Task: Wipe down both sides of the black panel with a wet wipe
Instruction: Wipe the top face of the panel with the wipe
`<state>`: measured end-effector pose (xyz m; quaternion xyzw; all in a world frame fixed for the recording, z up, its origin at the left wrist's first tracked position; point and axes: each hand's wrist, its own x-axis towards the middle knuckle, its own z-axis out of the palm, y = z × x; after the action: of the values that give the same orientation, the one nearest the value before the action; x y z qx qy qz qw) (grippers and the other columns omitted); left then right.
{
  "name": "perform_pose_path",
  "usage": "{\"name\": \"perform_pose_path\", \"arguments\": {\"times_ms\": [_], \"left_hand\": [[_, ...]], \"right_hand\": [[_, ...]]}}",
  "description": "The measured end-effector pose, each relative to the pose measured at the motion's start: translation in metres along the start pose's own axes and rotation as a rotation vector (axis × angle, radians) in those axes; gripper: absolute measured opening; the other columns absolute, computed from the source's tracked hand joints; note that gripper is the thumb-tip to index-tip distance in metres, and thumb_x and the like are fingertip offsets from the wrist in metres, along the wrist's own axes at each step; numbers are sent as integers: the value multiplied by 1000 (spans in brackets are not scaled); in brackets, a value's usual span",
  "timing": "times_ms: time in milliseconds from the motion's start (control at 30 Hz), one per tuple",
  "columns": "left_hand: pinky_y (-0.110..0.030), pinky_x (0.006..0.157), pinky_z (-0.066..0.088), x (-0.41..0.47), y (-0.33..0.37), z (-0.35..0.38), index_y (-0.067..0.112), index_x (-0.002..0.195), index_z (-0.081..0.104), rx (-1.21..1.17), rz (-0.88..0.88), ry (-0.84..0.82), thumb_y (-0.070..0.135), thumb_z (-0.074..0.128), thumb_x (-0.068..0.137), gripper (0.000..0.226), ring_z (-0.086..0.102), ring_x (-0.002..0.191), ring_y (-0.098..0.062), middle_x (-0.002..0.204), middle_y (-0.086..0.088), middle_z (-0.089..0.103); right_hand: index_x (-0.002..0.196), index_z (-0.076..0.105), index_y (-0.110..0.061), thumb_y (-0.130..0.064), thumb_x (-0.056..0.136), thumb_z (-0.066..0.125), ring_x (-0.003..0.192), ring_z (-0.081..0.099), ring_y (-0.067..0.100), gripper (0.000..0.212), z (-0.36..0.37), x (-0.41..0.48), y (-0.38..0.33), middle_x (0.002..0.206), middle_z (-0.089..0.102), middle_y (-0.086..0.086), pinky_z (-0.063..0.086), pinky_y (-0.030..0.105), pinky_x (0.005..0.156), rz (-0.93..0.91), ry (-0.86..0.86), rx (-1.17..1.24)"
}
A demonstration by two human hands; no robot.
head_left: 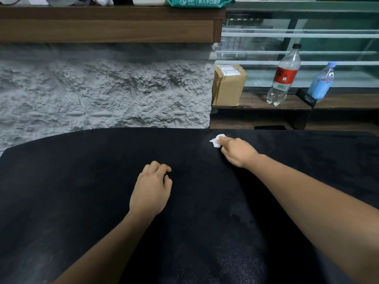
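The black panel lies flat and fills the lower half of the view. My right hand reaches to the panel's far edge and grips a crumpled white wet wipe, pressing it against the surface. My left hand rests on the middle of the panel with its fingers curled under, holding nothing. Both forearms stretch over the panel from the near side.
A rough grey wall stands behind the panel, with a wooden shelf above it carrying a green wet-wipe pack. At the right, a low wooden ledge holds a cardboard box, a clear red-labelled bottle and a blue bottle.
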<state>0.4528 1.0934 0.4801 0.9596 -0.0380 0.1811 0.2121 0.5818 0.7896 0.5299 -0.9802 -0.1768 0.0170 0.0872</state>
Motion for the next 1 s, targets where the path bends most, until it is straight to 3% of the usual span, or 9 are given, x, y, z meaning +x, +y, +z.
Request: {"name": "perform_pose_path", "arguments": {"times_ms": [67, 200, 333, 567, 700, 800, 1000], "left_hand": [[-35, 91, 52, 0, 1, 0, 27, 120, 66, -1, 0, 5, 25, 54, 102, 22, 49, 99, -8, 109, 16, 52], [-34, 91, 51, -1, 2, 0, 26, 119, 67, -2, 2, 14, 23, 55, 101, 22, 49, 98, -9, 109, 15, 52], [-33, 91, 51, -1, 2, -1, 27, 120, 66, 9, -5, 1, 25, 54, 102, 22, 49, 99, -8, 110, 16, 52], [-33, 92, 52, 0, 1, -1, 29, 122, 66, 19, -8, -7, 28, 52, 102, 24, 49, 100, -6, 111, 17, 51], [-32, 92, 52, 1, 1, -1, 29, 123, 66, 29, -9, -11, 28, 52, 102, 24, 49, 100, -6, 112, 16, 51], [-33, 92, 52, 0, 1, -1, 29, 123, 66, 28, -5, -7, 28, 53, 102, 24, 50, 101, -6, 112, 17, 51], [-32, 90, 53, 0, 1, -1, 30, 122, 65, 17, -7, -7, 28, 52, 102, 24, 49, 100, -5, 111, 19, 50]], "right_hand": [[144, 49, -28, -16, 104, 31, 119, 59, 37, 46, 0, 3, 6, 153, 52, -3, 47, 44, 101, 74, -4, -22], [128, 58, -11, -14, 104, 33, 113, 60, 38, 35, 12, 13, -6, 136, 59, 10, 45, 40, 87, 201, 93, -49], [132, 59, -10, -14, 103, 35, 128, 51, 33, 38, 23, 27, -34, 140, 50, 11, 44, 38, 101, 304, 123, -2], [140, 54, -9, -29, 108, 35, 141, 41, 25, 42, 35, 46, -74, 146, 46, 9, 40, 39, 114, 158, 94, -15], [139, 55, -13, -28, 108, 35, 137, 45, 25, 40, 37, 54, -84, 148, 45, 4, 41, 37, 106, 44, 87, 11], [140, 54, -18, -27, 108, 35, 132, 50, 25, 38, 36, 54, -75, 149, 46, 0, 43, 37, 101, -46, 77, 8], [154, 43, -35, -27, 107, 33, 134, 53, 27, 48, 21, 54, -38, 160, 42, -8, 44, 44, 109, -98, 11, 16]]}}
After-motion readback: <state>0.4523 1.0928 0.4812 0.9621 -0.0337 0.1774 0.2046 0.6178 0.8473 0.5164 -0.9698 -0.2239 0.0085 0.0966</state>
